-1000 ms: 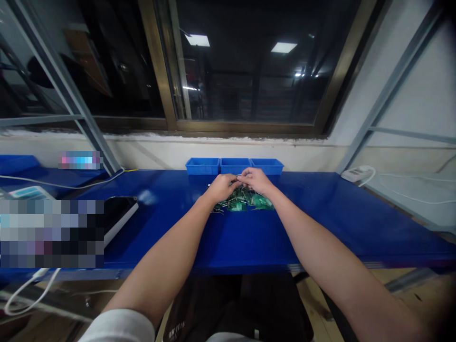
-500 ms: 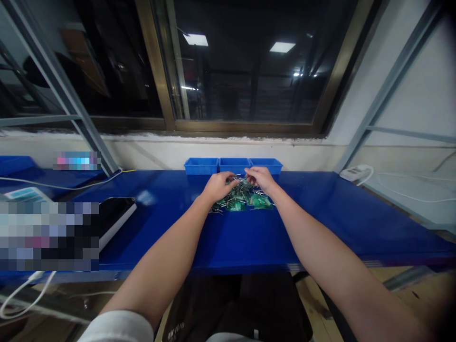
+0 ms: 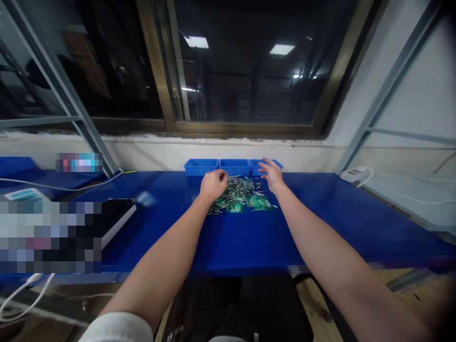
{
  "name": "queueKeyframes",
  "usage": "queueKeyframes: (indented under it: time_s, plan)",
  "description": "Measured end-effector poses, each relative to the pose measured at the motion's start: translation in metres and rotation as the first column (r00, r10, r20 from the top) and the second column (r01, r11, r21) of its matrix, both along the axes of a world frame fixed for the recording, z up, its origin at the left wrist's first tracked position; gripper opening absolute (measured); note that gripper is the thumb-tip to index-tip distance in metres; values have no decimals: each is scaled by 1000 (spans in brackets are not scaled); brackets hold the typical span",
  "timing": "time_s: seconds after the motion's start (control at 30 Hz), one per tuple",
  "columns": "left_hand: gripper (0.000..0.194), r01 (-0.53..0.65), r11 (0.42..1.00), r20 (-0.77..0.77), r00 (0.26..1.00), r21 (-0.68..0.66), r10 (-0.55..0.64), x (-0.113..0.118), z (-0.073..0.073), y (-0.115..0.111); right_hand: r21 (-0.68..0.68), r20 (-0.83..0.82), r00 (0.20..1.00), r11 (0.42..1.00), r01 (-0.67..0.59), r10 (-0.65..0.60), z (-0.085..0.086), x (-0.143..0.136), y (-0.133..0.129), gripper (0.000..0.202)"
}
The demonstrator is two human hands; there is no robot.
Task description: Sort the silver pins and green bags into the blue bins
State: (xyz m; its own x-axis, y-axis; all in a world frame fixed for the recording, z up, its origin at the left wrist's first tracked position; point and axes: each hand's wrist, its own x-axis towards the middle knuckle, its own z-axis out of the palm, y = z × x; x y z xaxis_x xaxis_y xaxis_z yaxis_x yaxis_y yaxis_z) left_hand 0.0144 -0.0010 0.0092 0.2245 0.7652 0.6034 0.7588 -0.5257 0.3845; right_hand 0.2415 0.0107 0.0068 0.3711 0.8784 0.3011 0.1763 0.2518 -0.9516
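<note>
A pile of thin metal pin-like pieces [image 3: 240, 190] mixed with small green bags or pieces [image 3: 260, 203] lies on the blue tabletop. At the pile's left edge is my left hand [image 3: 213, 185], its fingers curled together; whatever they pinch, if anything, is hidden. My right hand [image 3: 273, 175] hovers at the front of the right blue bin [image 3: 254, 167], fingers spread apart and nothing visible in them. Beside that one stand the middle blue bin [image 3: 235, 167] and the left blue bin [image 3: 202, 167], in a row behind the pile.
The blue table [image 3: 245, 242] runs against the wall under a window. A dark-screened device [image 3: 119, 209] and a small clear plastic item [image 3: 145, 198] lie on the left. A power strip [image 3: 354, 174] with a white cable sits at right. Metal frame posts rise on both sides.
My hands have moved apart. The right hand went from over the pile to the right bin and its fingers spread; the left shifted slightly left and its fingers curled in.
</note>
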Motion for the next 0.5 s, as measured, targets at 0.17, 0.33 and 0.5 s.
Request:
queueKeyframes:
  time_s: [0.17, 0.33, 0.5]
  plan:
    - [23, -35, 998, 0, 999, -53, 35, -3, -2, 4, -162, -100, 994, 984, -69, 53, -3, 10, 0, 60]
    - [25, -39, 993, -23, 999, -108, 36, -4, -5, 8, -210, 339, 938, 967, 142, -64, -9, 13, 2, 29]
    - [27, -26, 995, -66, 998, -97, 20, -4, -8, 12, -332, 705, 710, 883, 331, -1, -8, 11, -4, 27]
